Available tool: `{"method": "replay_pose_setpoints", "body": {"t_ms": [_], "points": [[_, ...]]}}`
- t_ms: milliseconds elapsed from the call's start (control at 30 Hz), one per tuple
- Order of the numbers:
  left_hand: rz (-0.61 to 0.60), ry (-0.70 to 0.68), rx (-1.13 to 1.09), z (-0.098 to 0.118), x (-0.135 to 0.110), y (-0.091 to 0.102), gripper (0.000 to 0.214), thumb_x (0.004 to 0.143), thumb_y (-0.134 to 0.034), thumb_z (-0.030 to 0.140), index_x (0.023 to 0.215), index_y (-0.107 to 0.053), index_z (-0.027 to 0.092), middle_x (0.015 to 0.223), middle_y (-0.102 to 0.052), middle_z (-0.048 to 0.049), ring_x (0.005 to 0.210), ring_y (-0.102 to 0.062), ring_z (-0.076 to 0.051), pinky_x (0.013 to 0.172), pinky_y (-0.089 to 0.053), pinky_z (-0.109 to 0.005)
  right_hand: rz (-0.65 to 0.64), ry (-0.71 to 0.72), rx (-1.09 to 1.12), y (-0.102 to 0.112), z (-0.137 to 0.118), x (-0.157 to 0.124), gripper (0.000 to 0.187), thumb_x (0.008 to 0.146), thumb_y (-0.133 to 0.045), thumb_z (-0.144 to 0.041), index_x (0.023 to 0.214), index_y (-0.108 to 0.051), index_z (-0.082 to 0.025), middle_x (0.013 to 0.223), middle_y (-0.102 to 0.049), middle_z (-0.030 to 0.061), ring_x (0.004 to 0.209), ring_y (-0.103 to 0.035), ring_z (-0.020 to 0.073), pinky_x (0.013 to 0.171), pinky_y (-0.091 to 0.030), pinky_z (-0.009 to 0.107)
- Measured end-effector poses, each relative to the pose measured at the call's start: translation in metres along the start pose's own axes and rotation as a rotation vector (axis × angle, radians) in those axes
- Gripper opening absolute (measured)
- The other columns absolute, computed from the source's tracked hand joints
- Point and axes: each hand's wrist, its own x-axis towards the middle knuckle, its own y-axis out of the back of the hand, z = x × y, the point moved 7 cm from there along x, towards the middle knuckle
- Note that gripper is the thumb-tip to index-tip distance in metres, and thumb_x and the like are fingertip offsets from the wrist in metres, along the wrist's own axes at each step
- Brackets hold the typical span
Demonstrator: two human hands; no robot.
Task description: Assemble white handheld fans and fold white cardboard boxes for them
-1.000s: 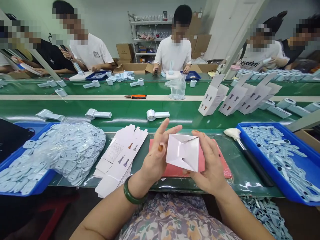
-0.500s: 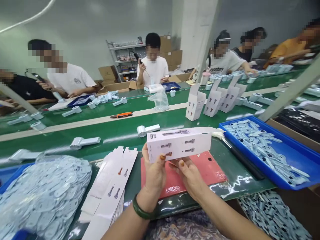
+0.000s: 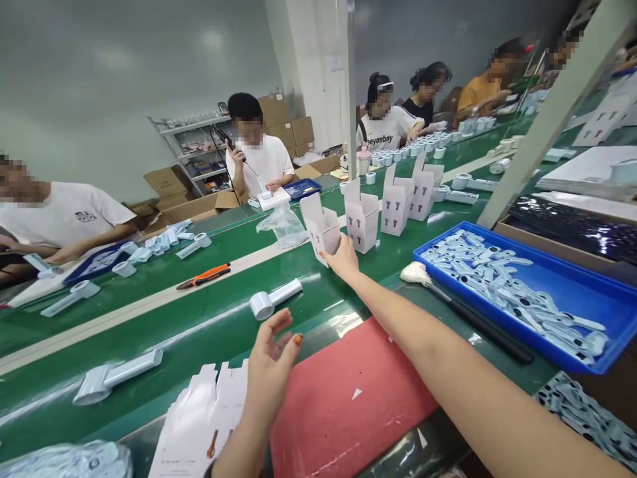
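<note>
My right hand (image 3: 343,260) reaches far forward and grips the lower part of a white cardboard box (image 3: 321,229), which stands upright with its top flap raised. Beside it, to the right, stand several similar boxes (image 3: 362,226) with small printed pictures. My left hand (image 3: 273,362) hovers over the near edge of the work area, fingers apart and nothing in them. Below it lies a stack of flat, unfolded cartons (image 3: 192,425), partly hidden by my left forearm. A red mat (image 3: 343,405) lies between my arms.
A blue tray (image 3: 572,265) of pale blue parts is at right, with a black-handled tool (image 3: 478,325) alongside. Pale blue shower-head-like pieces (image 3: 276,297) and orange-handled pliers (image 3: 204,276) lie on the green belt (image 3: 199,318). Co-workers sit across the belt.
The box was held in both hands above the red mat. Now my right hand has carried it forward to the row of boxes, and my left hand has let go. The view has swung right.
</note>
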Motion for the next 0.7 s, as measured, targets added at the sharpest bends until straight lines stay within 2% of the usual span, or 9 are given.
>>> {"method": "replay_pose_setpoints", "body": {"t_ms": [100, 167, 233, 333, 400, 467, 533, 600, 700], "points": [[-0.041, -0.198, 0.446, 0.011, 0.048, 0.018, 0.049, 0.086, -0.063, 0.049, 0.127, -0.064, 0.022, 0.133, -0.065, -0.0144, 0.129, -0.061, -0.033, 0.112, -0.049, -0.053, -0.050, -0.033, -0.079, -0.008, 0.016, 0.002, 0.084, 0.086, -0.076, -0.038, 0.154, -0.036, -0.009, 0.155, -0.044, 0.0305, 0.144, -0.050, 0.0389, 0.114, -0.045, 0.050], [-0.096, -0.281, 0.768, 0.010, 0.083, 0.022, 0.049, 0.087, -0.054, 0.046, 0.126, -0.065, 0.018, 0.134, -0.066, -0.0178, 0.133, -0.057, -0.037, 0.118, -0.041, -0.057, -0.090, -0.019, -0.138, -0.001, 0.025, -0.004, 0.085, 0.083, -0.081, -0.040, 0.152, -0.042, -0.008, 0.152, -0.050, 0.0285, 0.139, -0.056, 0.0359, 0.111, -0.049, 0.044], [-0.161, -0.255, 1.033, -0.001, 0.116, 0.020, 0.053, 0.084, -0.047, 0.043, 0.122, -0.065, 0.010, 0.134, -0.064, -0.0247, 0.139, -0.050, -0.043, 0.120, -0.036, -0.060, -0.127, 0.012, -0.200, 0.022, 0.035, -0.011, 0.070, 0.083, -0.081, -0.039, 0.143, -0.057, -0.013, 0.143, -0.062, 0.0198, 0.126, -0.066, 0.0292, 0.105, -0.053, 0.036], [-0.279, -0.161, 1.172, -0.018, 0.143, 0.009, 0.056, 0.084, -0.041, 0.047, 0.111, -0.067, 0.006, 0.118, -0.069, -0.0284, 0.122, -0.062, -0.047, 0.107, -0.048, -0.061, -0.117, 0.048, -0.312, 0.089, 0.053, -0.022, 0.032, 0.094, -0.069, -0.034, 0.125, -0.072, -0.025, 0.127, -0.074, 0.0045, 0.112, -0.072, 0.0200, 0.098, -0.054, 0.028], [-0.295, -0.158, 1.166, -0.020, 0.142, 0.004, 0.053, 0.085, -0.040, 0.052, 0.106, -0.067, 0.011, 0.110, -0.070, -0.0244, 0.109, -0.067, -0.044, 0.097, -0.053, -0.058, -0.061, 0.049, -0.415, 0.147, 0.068, -0.030, 0.025, 0.099, -0.059, -0.028, 0.118, -0.076, -0.027, 0.125, -0.075, 0.0024, 0.116, -0.069, 0.0202, 0.101, -0.052, 0.030], [-0.265, -0.214, 1.151, -0.015, 0.131, -0.002, 0.050, 0.086, -0.040, 0.054, 0.108, -0.064, 0.016, 0.110, -0.069, -0.0188, 0.110, -0.066, -0.042, 0.097, -0.053, -0.056, -0.004, 0.027, -0.527, 0.201, 0.086, -0.034, 0.029, 0.101, -0.052, -0.021, 0.116, -0.077, -0.023, 0.129, -0.074, 0.0065, 0.120, -0.066, 0.0244, 0.103, -0.050, 0.035], [-0.254, -0.275, 1.128, -0.009, 0.117, -0.010, 0.052, 0.086, -0.043, 0.056, 0.114, -0.063, 0.017, 0.111, -0.068, -0.0171, 0.113, -0.064, -0.042, 0.100, -0.052, -0.056, 0.011, 0.005, -0.631, 0.236, 0.104, -0.031, 0.033, 0.100, -0.049, -0.017, 0.117, -0.076, -0.019, 0.131, -0.072, 0.0111, 0.121, -0.065, 0.0287, 0.101, -0.050, 0.039], [-0.285, -0.259, 1.140, -0.008, 0.108, -0.019, 0.056, 0.085, -0.044, 0.055, 0.120, -0.063, 0.015, 0.113, -0.067, -0.0190, 0.114, -0.064, -0.042, 0.099, -0.052, -0.056, -0.024, 0.011, -0.719, 0.247, 0.118, -0.021, 0.032, 0.098, -0.050, -0.014, 0.115, -0.077, -0.018, 0.130, -0.073, 0.0129, 0.122, -0.063, 0.0303, 0.100, -0.050, 0.039], [-0.323, -0.137, 1.196, -0.011, 0.104, -0.026, 0.060, 0.085, -0.042, 0.051, 0.125, -0.064, 0.013, 0.119, -0.068, -0.0224, 0.112, -0.066, -0.043, 0.092, -0.055, -0.055, -0.129, 0.061, -0.824, 0.234, 0.128, -0.005, 0.027, 0.096, -0.055, -0.011, 0.108, -0.078, -0.018, 0.124, -0.074, 0.0130, 0.122, -0.062, 0.0286, 0.100, -0.048, 0.036]]}}
